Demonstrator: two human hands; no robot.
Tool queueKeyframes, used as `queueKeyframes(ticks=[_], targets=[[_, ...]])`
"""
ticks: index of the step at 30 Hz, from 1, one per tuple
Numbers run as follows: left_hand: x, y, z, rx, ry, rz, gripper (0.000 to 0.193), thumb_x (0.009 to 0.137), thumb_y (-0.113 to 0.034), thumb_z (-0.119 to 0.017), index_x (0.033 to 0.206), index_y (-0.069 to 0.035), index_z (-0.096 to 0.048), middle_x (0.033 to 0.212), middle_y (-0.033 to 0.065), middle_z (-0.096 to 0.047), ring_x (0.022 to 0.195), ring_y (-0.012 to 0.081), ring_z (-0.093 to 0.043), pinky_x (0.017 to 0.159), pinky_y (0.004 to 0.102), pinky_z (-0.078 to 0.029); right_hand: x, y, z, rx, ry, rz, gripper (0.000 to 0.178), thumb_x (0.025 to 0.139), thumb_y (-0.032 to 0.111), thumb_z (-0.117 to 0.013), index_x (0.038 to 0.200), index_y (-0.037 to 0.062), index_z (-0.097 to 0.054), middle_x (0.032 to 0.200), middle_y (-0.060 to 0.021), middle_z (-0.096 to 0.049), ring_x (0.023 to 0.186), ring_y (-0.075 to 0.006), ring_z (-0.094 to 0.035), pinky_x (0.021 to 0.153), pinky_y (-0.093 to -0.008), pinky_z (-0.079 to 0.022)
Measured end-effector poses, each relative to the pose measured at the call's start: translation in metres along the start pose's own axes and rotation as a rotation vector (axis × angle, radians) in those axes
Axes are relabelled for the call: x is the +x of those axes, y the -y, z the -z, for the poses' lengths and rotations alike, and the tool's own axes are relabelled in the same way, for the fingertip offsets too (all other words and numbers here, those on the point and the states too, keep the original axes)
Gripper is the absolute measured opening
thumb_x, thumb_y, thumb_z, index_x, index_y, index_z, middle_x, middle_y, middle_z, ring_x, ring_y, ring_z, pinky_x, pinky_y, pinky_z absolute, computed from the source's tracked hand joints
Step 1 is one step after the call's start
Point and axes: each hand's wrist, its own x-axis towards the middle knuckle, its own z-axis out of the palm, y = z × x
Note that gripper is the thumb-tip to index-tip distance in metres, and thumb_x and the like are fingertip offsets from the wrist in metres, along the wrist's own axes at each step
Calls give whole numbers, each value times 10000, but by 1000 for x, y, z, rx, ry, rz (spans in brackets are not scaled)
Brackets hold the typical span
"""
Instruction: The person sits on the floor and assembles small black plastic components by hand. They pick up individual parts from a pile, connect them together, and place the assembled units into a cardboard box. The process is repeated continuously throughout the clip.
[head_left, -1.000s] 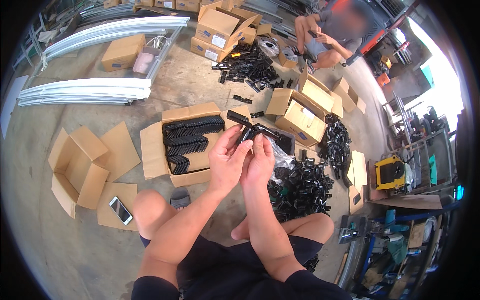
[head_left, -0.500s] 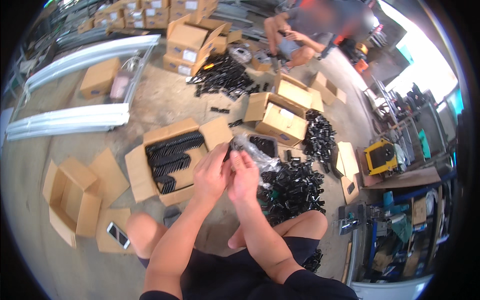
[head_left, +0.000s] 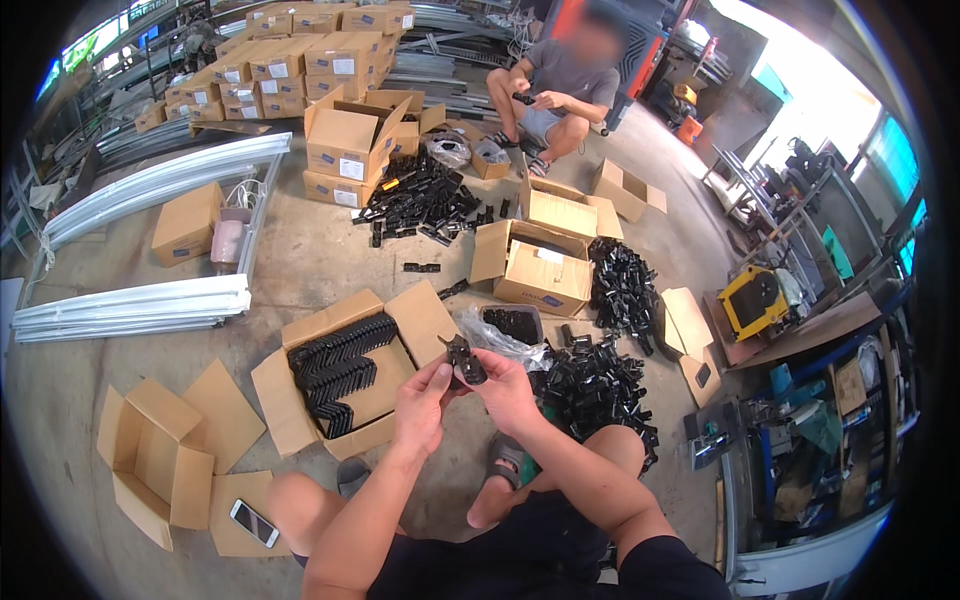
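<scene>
Both of my hands meet in front of me around a black plastic bracket-like part [head_left: 462,358], its upper end showing above the fingers. My left hand [head_left: 422,408] pinches it from the left, thumb upward. From the other side, my right hand [head_left: 504,390] grips its lower right end. Just left of my hands, an open carton [head_left: 378,437] holds rows of similar black parts [head_left: 338,366], stacked neatly. A loose heap of black parts [head_left: 597,390] lies to the right. Beyond my hands, a clear plastic bag [head_left: 492,338] hangs over a small bin of tiny dark pieces [head_left: 515,322].
An empty open carton [head_left: 150,430] and a phone [head_left: 254,523] on cardboard lie at left. More black parts [head_left: 420,205], cartons [head_left: 545,275] and white metal rails [head_left: 140,305] are on the floor farther off. Another person [head_left: 560,90] sits at the back, holding a dark part.
My view has tilted up, showing more of the background. My hands have turned apart slightly, so the black part now shows between them; before, it was mostly covered.
</scene>
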Motion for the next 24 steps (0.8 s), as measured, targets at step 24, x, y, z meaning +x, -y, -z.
queueKeyframes(ticks=[24], targets=[[19, 12, -1, -238, -63, 128, 254, 1059, -143, -563, 1263, -1, -618, 1226, 118, -683, 1117, 239, -677, 1000, 451, -576, 16, 2, 25, -675, -75, 488, 282, 824, -17, -783, 1096, 31, -728, 1101, -108, -700, 963, -251, -706, 860, -331, -560]])
